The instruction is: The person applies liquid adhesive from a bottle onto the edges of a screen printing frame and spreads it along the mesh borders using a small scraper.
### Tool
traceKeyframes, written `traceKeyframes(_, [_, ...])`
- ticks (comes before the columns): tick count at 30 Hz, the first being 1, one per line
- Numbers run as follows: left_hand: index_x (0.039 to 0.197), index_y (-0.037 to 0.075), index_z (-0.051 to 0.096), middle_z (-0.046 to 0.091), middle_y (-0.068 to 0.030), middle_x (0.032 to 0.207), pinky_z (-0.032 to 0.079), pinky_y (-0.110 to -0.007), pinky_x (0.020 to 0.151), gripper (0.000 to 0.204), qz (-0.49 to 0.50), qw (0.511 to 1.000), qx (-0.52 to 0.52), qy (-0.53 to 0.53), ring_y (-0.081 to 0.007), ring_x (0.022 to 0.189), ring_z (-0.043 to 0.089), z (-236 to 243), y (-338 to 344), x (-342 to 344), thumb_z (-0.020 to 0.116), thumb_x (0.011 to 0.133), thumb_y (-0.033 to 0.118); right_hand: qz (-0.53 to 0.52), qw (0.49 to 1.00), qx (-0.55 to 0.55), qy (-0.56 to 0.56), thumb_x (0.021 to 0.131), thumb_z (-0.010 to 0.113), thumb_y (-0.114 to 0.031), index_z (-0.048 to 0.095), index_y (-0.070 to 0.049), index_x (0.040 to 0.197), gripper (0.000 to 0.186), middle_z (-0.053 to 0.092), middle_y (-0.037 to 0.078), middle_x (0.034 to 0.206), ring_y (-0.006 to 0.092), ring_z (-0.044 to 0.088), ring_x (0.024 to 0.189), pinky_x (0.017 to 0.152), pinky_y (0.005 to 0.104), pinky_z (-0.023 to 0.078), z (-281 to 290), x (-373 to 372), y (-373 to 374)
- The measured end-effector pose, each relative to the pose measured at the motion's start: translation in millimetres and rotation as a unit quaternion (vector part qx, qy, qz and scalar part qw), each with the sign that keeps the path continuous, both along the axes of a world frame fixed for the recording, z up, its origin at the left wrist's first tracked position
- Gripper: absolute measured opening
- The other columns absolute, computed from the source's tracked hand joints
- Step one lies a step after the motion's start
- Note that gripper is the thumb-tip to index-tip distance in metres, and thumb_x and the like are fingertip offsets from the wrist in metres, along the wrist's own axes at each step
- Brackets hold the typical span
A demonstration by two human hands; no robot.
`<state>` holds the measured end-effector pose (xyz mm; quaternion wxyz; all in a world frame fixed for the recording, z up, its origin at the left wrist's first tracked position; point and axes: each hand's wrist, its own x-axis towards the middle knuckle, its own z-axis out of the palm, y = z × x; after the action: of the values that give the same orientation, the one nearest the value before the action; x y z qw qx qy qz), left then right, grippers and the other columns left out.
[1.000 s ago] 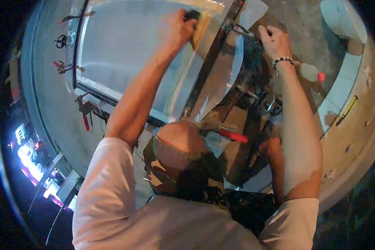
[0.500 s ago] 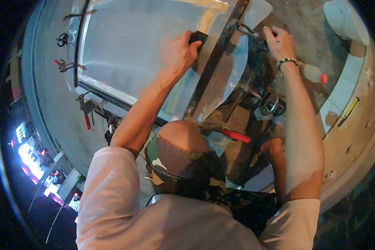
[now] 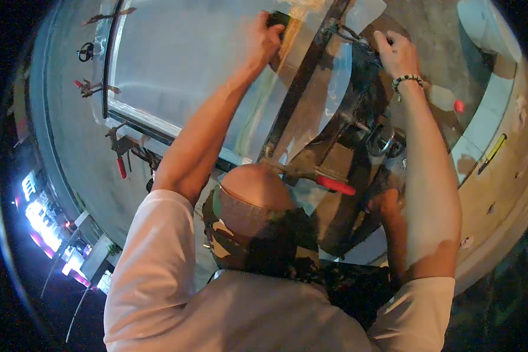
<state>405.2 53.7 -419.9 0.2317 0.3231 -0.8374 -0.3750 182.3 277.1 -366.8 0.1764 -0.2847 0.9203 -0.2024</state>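
My left hand (image 3: 264, 44), blurred, grips a dark block (image 3: 277, 21) against the tape-like, yellowish-stained strip (image 3: 296, 32) along the right border of a white mesh screen (image 3: 176, 53). A black metal bar (image 3: 290, 108) runs beside that border, with a metal clamp (image 3: 346, 34) near its upper end. My right hand (image 3: 396, 53), with a bead bracelet at the wrist, is curled at the end of that clamp's handle; its grip is partly hidden. My bare knee (image 3: 255, 185) is raised below the screen, by a red-handled clamp (image 3: 334, 185).
More clamps (image 3: 91, 88) hold the screen's left side, another (image 3: 122, 164) its lower edge. At right are a white bucket (image 3: 487, 26), white tiles (image 3: 478, 141) and a yellow cutter (image 3: 496, 149) on a beige ledge. Bright lit signs (image 3: 41, 214) glow at far left.
My left hand with the block went down the strip, then back up toward the top. My right hand has shifted slightly to the right and stays at the clamp.
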Motion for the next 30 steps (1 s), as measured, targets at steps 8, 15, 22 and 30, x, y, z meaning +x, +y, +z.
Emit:
traceKeyframes(8, [0.103, 0.001, 0.066, 0.070, -0.0224, 0.087, 0.054, -0.044, 0.069, 0.026, 0.015, 0.995, 0.006, -0.100, -0.0386, 0.080, 0.070, 8.0, 18.7, 52.1, 0.072, 0.087, 0.022, 0.003, 1.000, 0.007, 0.006, 0.090, 0.057, -0.055, 0.073, -0.005, 0.100, 0.053, 0.070, 0.023, 0.084, 0.0397, 0.067, 0.084, 0.075, 0.0445, 0.051, 2.2, 5.3, -2.2])
traceKeyframes(15, [0.105, 0.002, 0.066, 0.070, -0.0230, 0.090, 0.054, -0.045, 0.070, 0.028, 0.005, 0.994, -0.003, -0.105, -0.0402, 0.082, 0.070, 23.2, 29.8, 37.1, 0.070, 0.089, 0.025, 0.008, 0.999, 0.054, -0.007, 0.088, 0.056, -0.053, 0.073, -0.006, 0.095, 0.051, 0.070, 0.025, 0.094, 0.0454, 0.066, 0.092, 0.082, 0.0504, 0.052, 9.9, 1.9, -0.4])
traceKeyframes(22, [0.111, 0.003, 0.065, 0.070, -0.0252, 0.100, 0.054, -0.048, 0.077, 0.032, -0.035, 0.993, -0.018, -0.110, -0.0435, 0.087, 0.068, 33.9, -3.2, -57.3, 0.066, 0.089, 0.027, -0.002, 0.999, 0.037, 0.002, 0.087, 0.055, -0.055, 0.074, -0.007, 0.096, 0.052, 0.070, 0.025, 0.094, 0.0453, 0.066, 0.093, 0.083, 0.0509, 0.052, 1.3, 1.9, 4.3])
traceKeyframes(30, [0.108, 0.004, 0.067, 0.071, -0.0230, 0.096, 0.055, -0.048, 0.073, 0.033, -0.093, 0.975, -0.143, -0.144, -0.0416, 0.085, 0.069, 26.8, 3.1, -35.9, 0.070, 0.088, 0.031, 0.004, 1.000, 0.019, -0.003, 0.087, 0.057, -0.053, 0.074, -0.007, 0.100, 0.051, 0.070, 0.025, 0.095, 0.0445, 0.067, 0.093, 0.082, 0.0500, 0.053, -0.6, -1.4, 6.8])
